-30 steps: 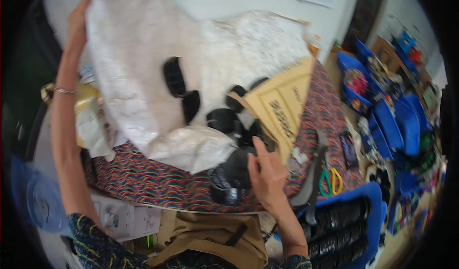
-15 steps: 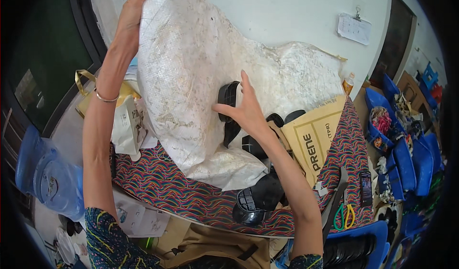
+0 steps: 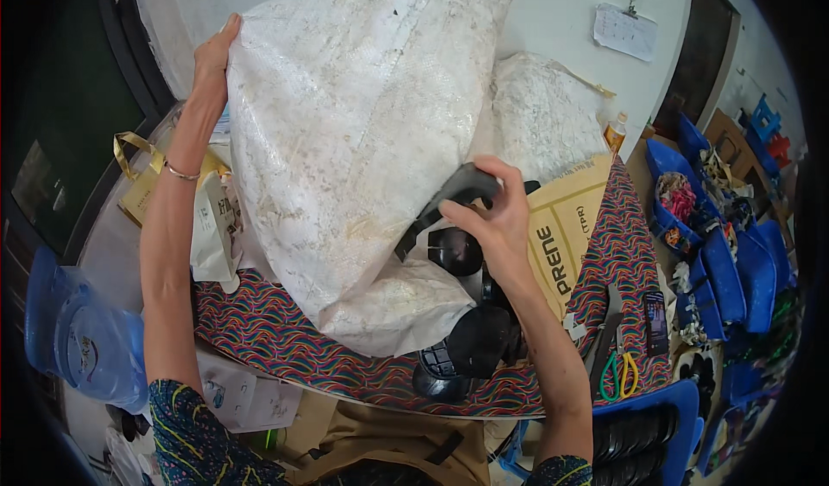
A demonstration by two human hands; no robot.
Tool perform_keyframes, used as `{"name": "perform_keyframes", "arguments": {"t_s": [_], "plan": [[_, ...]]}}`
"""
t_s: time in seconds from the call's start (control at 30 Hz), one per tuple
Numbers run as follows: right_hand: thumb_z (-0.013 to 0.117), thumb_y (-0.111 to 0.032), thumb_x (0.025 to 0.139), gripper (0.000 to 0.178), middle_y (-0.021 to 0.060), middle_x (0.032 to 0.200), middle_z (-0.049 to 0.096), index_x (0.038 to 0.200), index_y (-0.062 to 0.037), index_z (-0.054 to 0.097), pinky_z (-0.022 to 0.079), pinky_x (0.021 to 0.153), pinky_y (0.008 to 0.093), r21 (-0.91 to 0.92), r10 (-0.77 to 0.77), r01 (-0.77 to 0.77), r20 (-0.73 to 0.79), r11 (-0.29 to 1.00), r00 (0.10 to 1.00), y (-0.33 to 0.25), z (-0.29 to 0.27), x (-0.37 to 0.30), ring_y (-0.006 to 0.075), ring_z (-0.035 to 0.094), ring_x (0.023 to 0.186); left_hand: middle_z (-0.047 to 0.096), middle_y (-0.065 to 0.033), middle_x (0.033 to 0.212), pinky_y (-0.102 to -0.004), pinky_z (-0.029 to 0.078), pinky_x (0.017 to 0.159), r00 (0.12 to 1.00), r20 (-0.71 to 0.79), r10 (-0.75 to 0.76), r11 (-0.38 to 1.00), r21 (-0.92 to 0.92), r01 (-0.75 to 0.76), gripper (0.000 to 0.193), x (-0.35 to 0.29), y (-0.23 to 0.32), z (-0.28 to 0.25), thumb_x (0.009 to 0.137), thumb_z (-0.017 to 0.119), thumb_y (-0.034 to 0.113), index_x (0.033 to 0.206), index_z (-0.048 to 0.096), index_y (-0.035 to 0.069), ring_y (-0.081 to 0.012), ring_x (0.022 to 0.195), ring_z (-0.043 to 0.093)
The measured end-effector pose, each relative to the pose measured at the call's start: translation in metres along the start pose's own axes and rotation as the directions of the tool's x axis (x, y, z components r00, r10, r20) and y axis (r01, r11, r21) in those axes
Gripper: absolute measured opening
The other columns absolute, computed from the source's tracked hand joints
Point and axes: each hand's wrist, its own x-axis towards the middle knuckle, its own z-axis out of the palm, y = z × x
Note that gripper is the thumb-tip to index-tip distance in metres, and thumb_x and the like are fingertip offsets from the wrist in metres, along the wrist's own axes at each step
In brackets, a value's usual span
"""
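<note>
A large, dirty white woven sack (image 3: 363, 123) stands tilted on the table, and my left hand (image 3: 216, 50) is closed on its upper left edge. My right hand (image 3: 501, 223) pinches a black shoe sole (image 3: 462, 186) between thumb and fingers, at the right side of the sack. The sole's lower end lies against the sack's fold. Just below, another black sole (image 3: 455, 253) shows beside the sack. More black soles (image 3: 475, 343) lie in a heap on the patterned tablecloth, partly hidden by the sack and my right forearm.
Right of the heap lie a brown paper bag (image 3: 553, 244), a black-handled tool (image 3: 604, 339), scissors (image 3: 629, 374) and a phone (image 3: 656, 324). A blue crate (image 3: 688, 400) with black soles stands at the lower right. A blue water jug (image 3: 95, 339) is at the left.
My right hand's fingers have closed on the sole and brought it rightward, tilting it. My left hand has moved down and left with the sack's edge, and the sack's upper part spreads wider.
</note>
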Motion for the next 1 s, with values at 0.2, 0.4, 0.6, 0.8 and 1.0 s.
{"name": "perform_keyframes", "arguments": {"t_s": [0.2, 0.4, 0.6, 0.8, 1.0], "plan": [[0.084, -0.001, 0.071, 0.068, 0.0129, 0.126, 0.055, 0.13, -0.0012, 0.049, 0.053, 0.094, 0.0347, 0.022, -0.101, 0.106, -0.169, 0.994, 0.98, -0.008, -0.029, -0.039, 0.0226, 0.06, 0.115, 0.071, -0.0145, 0.102, -0.033, 0.056, 0.073, 0.998, -0.038, -0.044, 0.999, -0.023, 0.044, 0.044, 0.025, -0.036, -0.012, 0.091, 0.075, 0.03, 0.108, 0.067, -0.01, -0.0212, 0.081, 0.067], [0.077, -0.002, 0.075, 0.063, 0.011, 0.132, 0.053, 0.132, -0.0038, 0.051, 0.048, 0.101, 0.0352, 0.058, -0.044, 0.073, -0.396, 0.996, 0.917, -0.024, -0.097, -0.09, 0.0216, 0.057, 0.119, 0.07, -0.017, 0.104, -0.0331, 0.056, 0.072, 0.984, -0.032, -0.175, 0.983, -0.055, 0.173, 0.064, 0.034, -0.047, -0.059, 0.096, 0.064, 0.044, 0.124, 0.057, -0.013, -0.0242, 0.082, 0.069], [0.075, -0.003, 0.079, 0.078, 0.0114, 0.142, 0.046, 0.147, -0.0062, 0.039, 0.04, 0.109, 0.0384, 0.026, 0.192, -0.199, 0.167, 0.98, 0.967, -0.029, -0.033, -0.089, 0.022, 0.048, 0.13, 0.07, -0.0191, 0.099, -0.0385, 0.053, 0.081, 0.977, -0.066, 0.2, 0.789, 0.602, -0.121, 0.051, 0.074, -0.065, -0.084, 0.089, 0.071, 0.039, 0.118, 0.065, -0.003, -0.0274, 0.085, 0.068], [0.077, -0.008, 0.078, 0.098, 0.0184, 0.16, 0.026, 0.157, -0.005, 0.02, 0.024, 0.119, 0.0445, -0.089, 0.37, -0.378, 0.497, 0.922, 0.785, 0.022, -0.018, -0.092, 0.0305, 0.025, 0.148, 0.063, -0.0255, 0.115, -0.0467, 0.048, 0.094, 0.827, 0.235, 0.51, 0.12, 0.933, -0.339, 0.057, 0.025, -0.066, -0.075, 0.084, 0.075, 0.028, 0.131, 0.056, 0.001, -0.0443, 0.109, 0.06], [0.075, -0.008, 0.077, 0.098, 0.0263, 0.163, 0.015, 0.158, -0.0096, 0.021, 0.031, 0.116, 0.045, -0.777, 0.375, 0.31, 0.559, 0.548, 0.739, -0.008, -0.006, -0.088, 0.0403, 0.025, 0.149, 0.061, -0.0204, 0.128, -0.0474, 0.045, 0.101, 0.738, 0.508, 0.444, -0.285, 0.861, -0.422, 0.06, -0.067, -0.065, -0.038, 0.083, 0.075, 0.033, 0.133, 0.057, 0.005, -0.0379, 0.126, 0.052]]}}
